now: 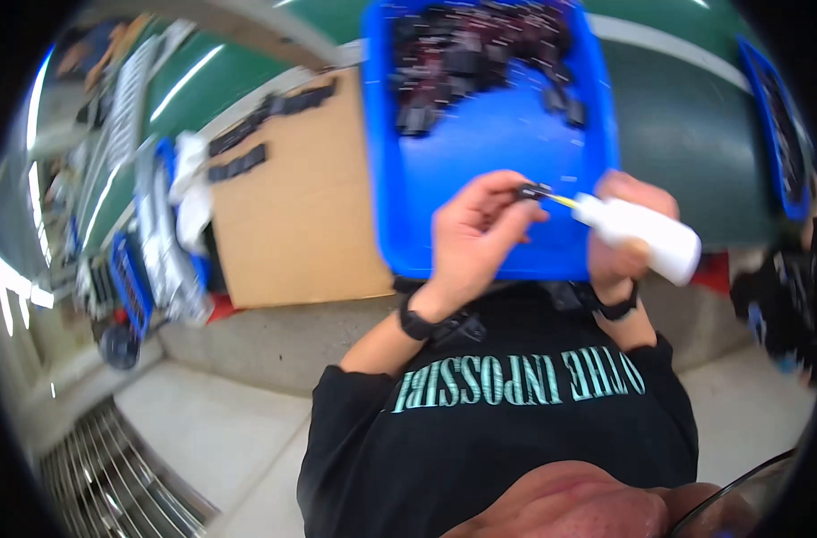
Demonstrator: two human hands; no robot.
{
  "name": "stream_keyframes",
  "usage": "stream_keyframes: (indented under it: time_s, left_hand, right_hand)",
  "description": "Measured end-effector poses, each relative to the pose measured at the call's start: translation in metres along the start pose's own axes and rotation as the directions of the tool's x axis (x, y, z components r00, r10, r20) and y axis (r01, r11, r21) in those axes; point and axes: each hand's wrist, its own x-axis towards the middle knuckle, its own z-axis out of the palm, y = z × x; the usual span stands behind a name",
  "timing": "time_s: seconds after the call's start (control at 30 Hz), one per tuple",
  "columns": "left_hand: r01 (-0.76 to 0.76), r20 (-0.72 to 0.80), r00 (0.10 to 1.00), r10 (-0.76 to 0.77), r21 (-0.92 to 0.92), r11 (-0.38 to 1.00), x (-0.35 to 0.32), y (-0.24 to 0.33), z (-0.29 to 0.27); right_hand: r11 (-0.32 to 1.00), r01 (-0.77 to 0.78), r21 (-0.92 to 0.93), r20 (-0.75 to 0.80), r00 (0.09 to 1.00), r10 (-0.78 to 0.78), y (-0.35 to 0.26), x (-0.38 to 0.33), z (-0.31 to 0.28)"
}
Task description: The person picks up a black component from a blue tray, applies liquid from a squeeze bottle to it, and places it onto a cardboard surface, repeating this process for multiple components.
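Between the thumb and fingers of my left hand (480,229) is a small black part (532,191), too small and blurred to name more closely. My right hand (625,224) grips a white squeeze bottle (652,240), tilted so that its thin yellowish nozzle (562,201) points left. The nozzle's tip meets or nearly meets the black part; I cannot tell which. Both hands are over the near half of a blue plastic bin (480,260). Many small black and dark red parts (466,58) lie heaped in the bin's far end.
A brown cardboard sheet (301,215) lies left of the bin, with rows of black pieces (274,109) along its far edge. Farther left are silvery plastic bags (168,242) and a blue tray (132,282). Another blue bin (776,134) stands at the far right of the green table (686,125).
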Motion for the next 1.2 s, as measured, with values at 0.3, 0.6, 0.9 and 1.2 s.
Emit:
stream_keyframes:
  time_s: [0.3, 0.6, 0.9, 1.2]
  left_hand:
    - [-0.207, -0.385, 0.848, 0.363, 0.390, 0.897, -0.018, 0.071, -0.090]
    - [0.319, -0.409, 0.798, 0.443, 0.910, 0.265, 0.047, 0.063, -0.216]
    - [0.392, -0.386, 0.756, 0.529, 0.914, 0.105, 0.051, 0.057, -0.216]
    - [0.461, -0.422, 0.690, 0.588, 0.883, 0.093, 0.053, 0.068, -0.222]
  right_hand:
    - [0.974, -0.022, 0.225, -0.241, 0.967, 0.078, 0.022, -0.008, 0.001]
    - [0.986, -0.124, 0.110, -0.129, 0.982, 0.138, 0.005, 0.002, 0.012]
    - [0.984, -0.161, 0.071, -0.088, 0.982, 0.167, 0.001, 0.001, 0.013]
    - [0.980, -0.175, 0.093, -0.093, 0.979, 0.184, 0.000, 0.001, 0.012]
